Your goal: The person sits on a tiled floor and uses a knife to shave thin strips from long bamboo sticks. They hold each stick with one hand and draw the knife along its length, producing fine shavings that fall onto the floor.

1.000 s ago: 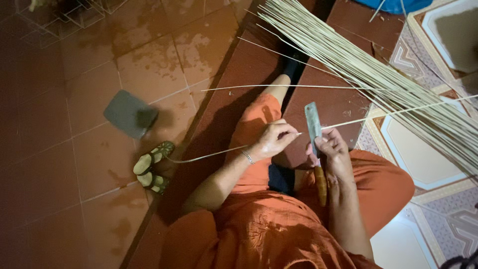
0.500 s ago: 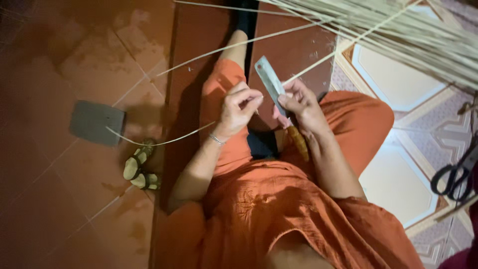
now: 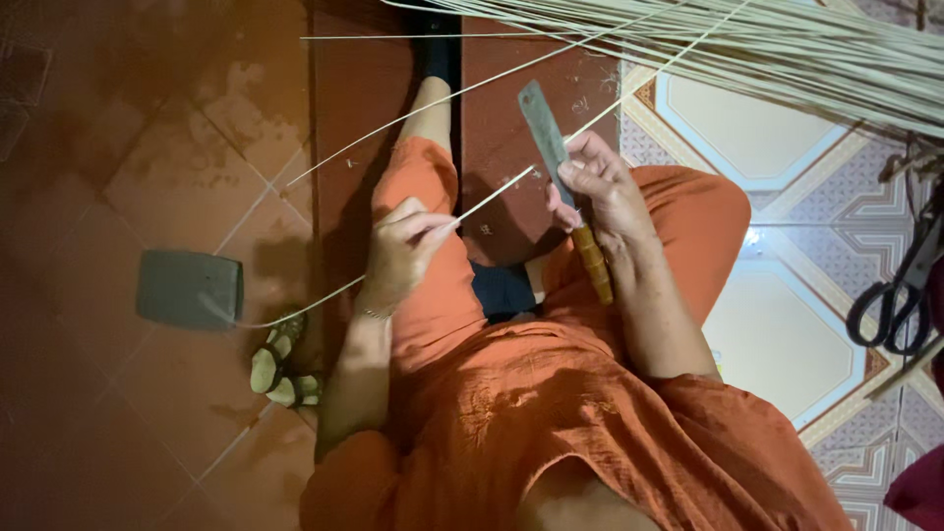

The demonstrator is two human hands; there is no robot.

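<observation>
Open red floor tiles (image 3: 147, 147) to the left, broken only by a grey flat pad (image 3: 189, 289) and a pair of sandals (image 3: 280, 362). Between the hands, a narrow gap crossed by a thin cane strip (image 3: 492, 202). Overhead, across the top right, barred by a bundle of pale canes (image 3: 787, 49). Far right, hemmed by black scissors (image 3: 900, 295) on patterned tiles.

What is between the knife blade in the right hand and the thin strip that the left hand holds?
Nothing visible. The left hand pinches the thin strip, whose free end points at the knife in the right hand. Only a short open gap above the lap separates the strip's tip from the blade.
</observation>
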